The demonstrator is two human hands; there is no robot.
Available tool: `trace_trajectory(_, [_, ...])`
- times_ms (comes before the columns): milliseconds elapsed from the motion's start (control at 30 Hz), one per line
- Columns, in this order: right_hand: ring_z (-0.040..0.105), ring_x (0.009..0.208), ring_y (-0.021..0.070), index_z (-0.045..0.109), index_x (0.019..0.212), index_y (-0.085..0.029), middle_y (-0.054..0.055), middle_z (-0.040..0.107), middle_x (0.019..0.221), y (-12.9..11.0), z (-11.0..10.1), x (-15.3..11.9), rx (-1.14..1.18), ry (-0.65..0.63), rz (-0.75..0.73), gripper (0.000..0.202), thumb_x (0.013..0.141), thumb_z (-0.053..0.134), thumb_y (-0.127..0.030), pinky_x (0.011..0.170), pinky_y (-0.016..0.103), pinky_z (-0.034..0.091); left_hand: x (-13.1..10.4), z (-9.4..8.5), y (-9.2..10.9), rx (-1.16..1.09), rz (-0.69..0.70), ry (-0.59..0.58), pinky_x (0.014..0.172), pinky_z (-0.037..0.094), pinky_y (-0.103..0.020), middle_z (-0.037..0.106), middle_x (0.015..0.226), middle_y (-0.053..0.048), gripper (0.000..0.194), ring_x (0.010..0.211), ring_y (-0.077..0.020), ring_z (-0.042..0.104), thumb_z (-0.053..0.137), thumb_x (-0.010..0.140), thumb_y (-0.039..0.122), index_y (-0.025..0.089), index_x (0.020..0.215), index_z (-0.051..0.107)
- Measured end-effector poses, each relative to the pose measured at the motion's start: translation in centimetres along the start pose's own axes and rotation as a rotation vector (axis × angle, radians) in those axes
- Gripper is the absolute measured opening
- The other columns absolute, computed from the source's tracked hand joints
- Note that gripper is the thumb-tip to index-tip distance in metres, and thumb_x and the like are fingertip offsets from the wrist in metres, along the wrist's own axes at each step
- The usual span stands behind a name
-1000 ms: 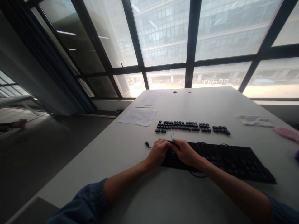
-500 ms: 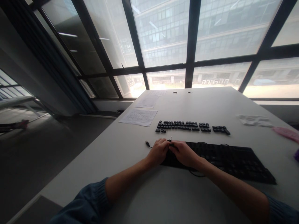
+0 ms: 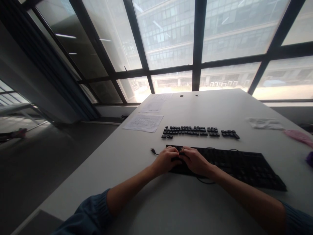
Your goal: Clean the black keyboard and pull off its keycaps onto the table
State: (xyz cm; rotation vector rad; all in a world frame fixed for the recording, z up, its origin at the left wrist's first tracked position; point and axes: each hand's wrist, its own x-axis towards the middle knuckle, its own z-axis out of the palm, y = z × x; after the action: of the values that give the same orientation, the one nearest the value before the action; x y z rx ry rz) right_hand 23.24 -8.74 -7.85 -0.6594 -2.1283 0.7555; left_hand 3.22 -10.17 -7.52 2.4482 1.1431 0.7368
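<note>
A black keyboard (image 3: 234, 166) lies at a slant on the white table. Over its left end my left hand (image 3: 166, 160) and my right hand (image 3: 195, 160) meet, fingers bent together around something small and dark that I cannot make out. Strands of thin wire or a small tool seem to show at my right fingertips, too small to tell. Behind the keyboard, loose black keycaps (image 3: 184, 130) stand in rows, with a smaller group (image 3: 230, 133) at their right. A cable plug (image 3: 153, 151) lies left of the keyboard.
Printed sheets (image 3: 143, 122) lie at the table's left edge. On the right are a white cloth (image 3: 265, 123), a pink cloth (image 3: 298, 136) and a purple item (image 3: 310, 159). The white table (image 3: 137, 202) reaches back toward large windows.
Both hands have shifted slightly over the keyboard's left end, and its upper left corner now shows. The right fingertips have moved a little to the right. The whole view has shifted slightly.
</note>
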Motion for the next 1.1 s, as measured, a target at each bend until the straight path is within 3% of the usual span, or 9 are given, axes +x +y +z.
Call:
trace_trajectory(133, [0.056, 0.074, 0.0165, 0.062, 0.083, -0.019, 0.005, 0.061, 0.084, 0.3, 0.0, -0.2, 0.006, -0.009, 0.032, 0.02, 0.097, 0.049, -0.023, 0.07, 0.029, 0.044, -0.2, 0.4, 0.2, 0.006, -0.038, 0.02, 0.086, 0.047, -0.033, 0.065, 0.094, -0.005, 0.007, 0.094, -0.0207, 0.057, 0.067, 0.088, 0.026, 0.02, 0.086, 0.068])
trace_trajectory(633, [0.054, 0.07, 0.0158, 0.064, 0.083, -0.019, 0.004, 0.057, 0.079, 0.8, 0.2, -0.5, 0.027, 0.0, -0.023, 0.022, 0.096, 0.047, -0.023, 0.066, 0.028, 0.043, -0.6, 0.9, 1.1, 0.156, -0.004, 0.034, 0.083, 0.048, -0.032, 0.063, 0.097, -0.006, 0.015, 0.09, -0.0192, 0.056, 0.052, 0.097, 0.027, 0.019, 0.093, 0.065])
trace_trajectory(800, [0.057, 0.077, 0.0176, 0.062, 0.08, -0.019, 0.005, 0.061, 0.082, 0.7, 0.3, -0.4, 0.062, 0.138, 0.013, 0.02, 0.095, 0.05, -0.023, 0.073, 0.03, 0.046, -0.7, 1.1, 0.9, 0.091, -0.012, 0.069, 0.08, 0.05, -0.029, 0.061, 0.101, -0.007, 0.014, 0.088, -0.0172, 0.059, 0.052, 0.097, 0.026, 0.019, 0.101, 0.063])
trace_trajectory(933, [0.055, 0.072, 0.018, 0.06, 0.076, -0.019, 0.005, 0.059, 0.076, 0.7, 0.3, -0.2, 0.018, 0.168, 0.044, 0.02, 0.094, 0.053, -0.025, 0.069, 0.031, 0.045, -0.6, 0.6, 0.9, 0.039, -0.024, 0.082, 0.084, 0.05, -0.03, 0.062, 0.101, -0.006, 0.011, 0.092, -0.0185, 0.059, 0.056, 0.095, 0.026, 0.02, 0.101, 0.064])
trace_trajectory(1100, [0.057, 0.08, 0.0196, 0.062, 0.082, -0.02, 0.007, 0.062, 0.084, 0.5, 0.3, 0.0, 0.047, 0.196, 0.028, 0.017, 0.094, 0.051, -0.026, 0.074, 0.032, 0.045, -0.6, 0.2, 1.0, -0.059, -0.07, 0.142, 0.088, 0.05, -0.033, 0.065, 0.104, -0.005, 0.02, 0.097, -0.0198, 0.06, 0.063, 0.089, 0.022, 0.022, 0.109, 0.062])
